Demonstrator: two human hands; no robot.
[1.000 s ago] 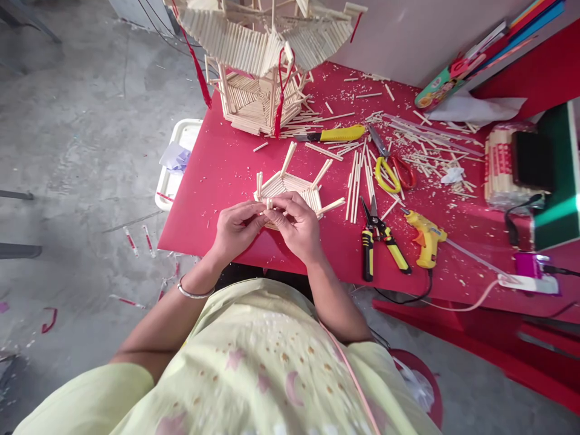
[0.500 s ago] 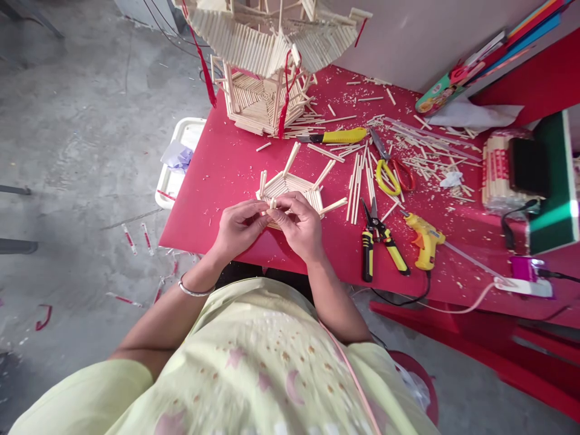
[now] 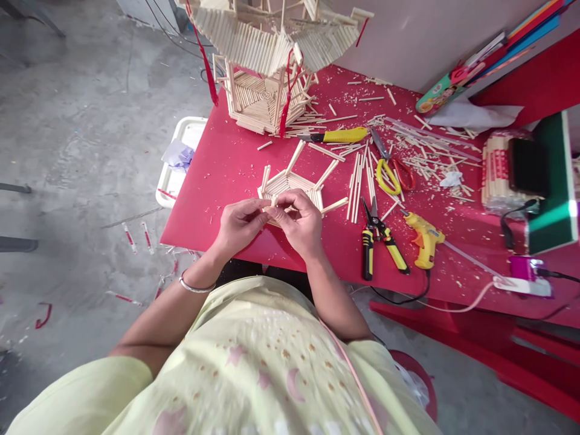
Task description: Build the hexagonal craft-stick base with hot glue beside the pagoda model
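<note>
A small six-sided stick frame is set on the red tabletop, just in front of the person, with pairs of sticks raised from its corners, some upright and some leaning outward. At its near left side, a short stick post is pinched between the thumb and fingers of the left hand and of the right hand, whose fingertips are brought close together there. The near edge of the frame is partly covered by the hands, so how the post is seated below cannot be told. Beyond the frame, a larger stick pavilion hung with red tassels is placed at the far edge. To the right, loose sticks are spread beside the frame, and black-and-yellow shears are laid with their blades parted. A yellow glue gun is rested on its side next to them. Farther back, a yellow utility knife and a pair of scissors with yellow and red handles are laid among scattered offcuts.
</note>
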